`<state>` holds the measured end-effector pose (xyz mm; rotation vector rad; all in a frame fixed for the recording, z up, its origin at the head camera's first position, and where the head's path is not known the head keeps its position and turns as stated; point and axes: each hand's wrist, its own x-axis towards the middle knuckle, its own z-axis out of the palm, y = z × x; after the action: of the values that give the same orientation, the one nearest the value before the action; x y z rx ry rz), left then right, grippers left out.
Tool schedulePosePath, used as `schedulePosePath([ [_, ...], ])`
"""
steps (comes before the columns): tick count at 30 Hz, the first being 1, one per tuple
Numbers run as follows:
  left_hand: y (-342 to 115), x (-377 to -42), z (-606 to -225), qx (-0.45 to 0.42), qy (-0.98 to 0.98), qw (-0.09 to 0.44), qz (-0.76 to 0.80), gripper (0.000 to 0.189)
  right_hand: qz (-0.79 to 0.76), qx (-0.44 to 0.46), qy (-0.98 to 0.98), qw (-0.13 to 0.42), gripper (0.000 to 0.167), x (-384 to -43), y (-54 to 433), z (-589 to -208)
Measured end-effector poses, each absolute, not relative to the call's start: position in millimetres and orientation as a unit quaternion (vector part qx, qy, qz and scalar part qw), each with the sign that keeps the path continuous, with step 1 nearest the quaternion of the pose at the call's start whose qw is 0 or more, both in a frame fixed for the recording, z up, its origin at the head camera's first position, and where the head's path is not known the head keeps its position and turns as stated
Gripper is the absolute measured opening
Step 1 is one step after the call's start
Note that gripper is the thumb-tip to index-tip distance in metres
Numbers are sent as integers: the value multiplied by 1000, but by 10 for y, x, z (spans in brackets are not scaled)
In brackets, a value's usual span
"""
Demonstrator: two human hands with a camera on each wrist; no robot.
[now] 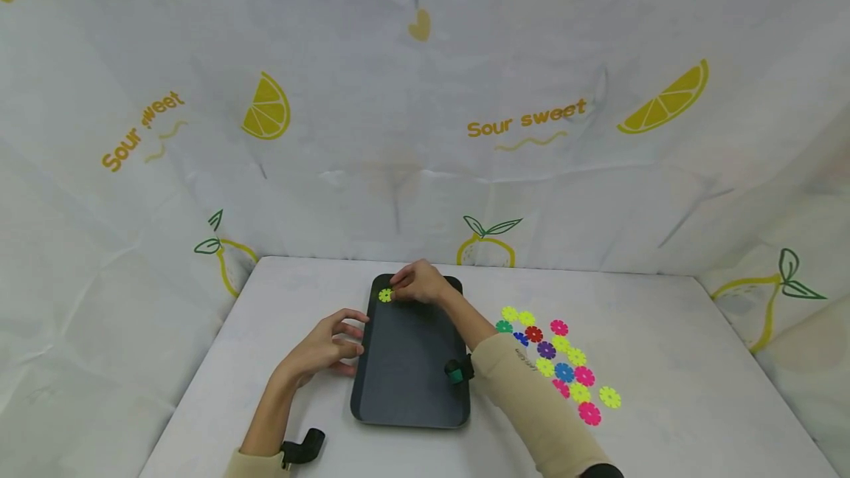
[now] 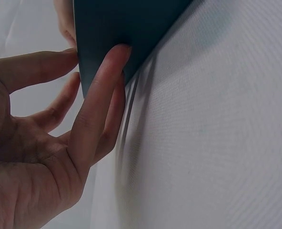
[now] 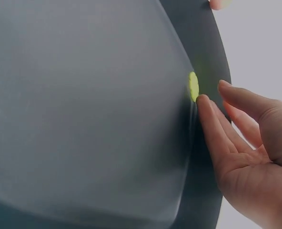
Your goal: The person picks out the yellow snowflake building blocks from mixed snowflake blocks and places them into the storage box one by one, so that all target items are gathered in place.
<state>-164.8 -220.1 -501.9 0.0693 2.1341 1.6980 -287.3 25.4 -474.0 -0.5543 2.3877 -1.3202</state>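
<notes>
Yellow-green and notched like a flower, 1 small disc (image 1: 385, 295) lies inside the dark tray (image 1: 412, 375), at its far left corner, where the floor meets the side wall. It looks light and thin, probably fairly stiff and not fragile, though the smooth floor could let it slide. Its notched rim seems the best place to take hold, with 2 fingertips on opposite edges. Being round, it has no long axis and points nowhere; its face is turned up, and whether it leans slightly on the wall I cannot tell. The tray's long axis runs away from the person, short ends near and far; it is likely rigid, easy to shift, best held by the long rims. The right hand (image 1: 417, 284) has its fingers extended, thumb apart, a fingertip at the disc's edge without gripping it. The left hand (image 1: 325, 345) has loosely bent, spread fingers touching the tray's left rim, no firm grasp. Loose coloured discs (image 1: 564, 372) lie on the white table (image 1: 664, 360), right of the tray
</notes>
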Motion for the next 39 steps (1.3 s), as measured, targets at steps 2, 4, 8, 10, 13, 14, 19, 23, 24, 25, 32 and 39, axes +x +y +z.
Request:
schedulePosePath([
  [2, -2204, -1647, -5019, 26, 766, 205, 609, 63, -469, -207, 840, 178, 28, -2881, 287, -4721],
  [4, -2207, -1645, -5019, 28, 767, 205, 608, 63, -473, -218, 835, 176, 28, -2887, 322, -4702],
  [8, -2212, -1640, -5019, 30, 769, 203, 606, 63, -483, -231, 825, 179, 29, -2894, 393, -4658],
  [10, -2212, -1638, -5017, 30, 770, 202, 604, 63, -486, -234, 822, 181, 29, -2896, 429, -4633],
  [13, -2210, -1635, -5014, 31, 772, 200, 602, 63, -485, -239, 822, 179, 30, -2898, 486, -4585],
  [14, -2210, -1634, -5012, 31, 772, 200, 602, 63, -483, -243, 822, 177, 31, -2898, 504, -4566],
  [19, -2207, -1636, -5008, 31, 774, 198, 601, 64, -479, -259, 822, 166, 32, -2873, 609, -4434],
  [23, -2207, -1641, -5010, 28, 776, 195, 599, 64, -478, -266, 822, 158, 30, -2853, 723, -4339],
  [24, -2206, -1641, -5009, 28, 777, 194, 598, 64, -476, -266, 823, 158, 30, -2849, 757, -4322],
  [25, -2206, -1640, -5009, 28, 778, 194, 597, 63, -474, -264, 825, 159, 30, -2849, 795, -4312],
  [32, -2196, -1634, -5023, 28, 782, 191, 593, 62, -450, -255, 844, 144, 35, -2805, 1062, -4261],
  [39, -2183, -1627, -5022, 23, 779, 193, 596, 62, -441, -263, 849, 127, 34, -2743, 1358, -4222],
])
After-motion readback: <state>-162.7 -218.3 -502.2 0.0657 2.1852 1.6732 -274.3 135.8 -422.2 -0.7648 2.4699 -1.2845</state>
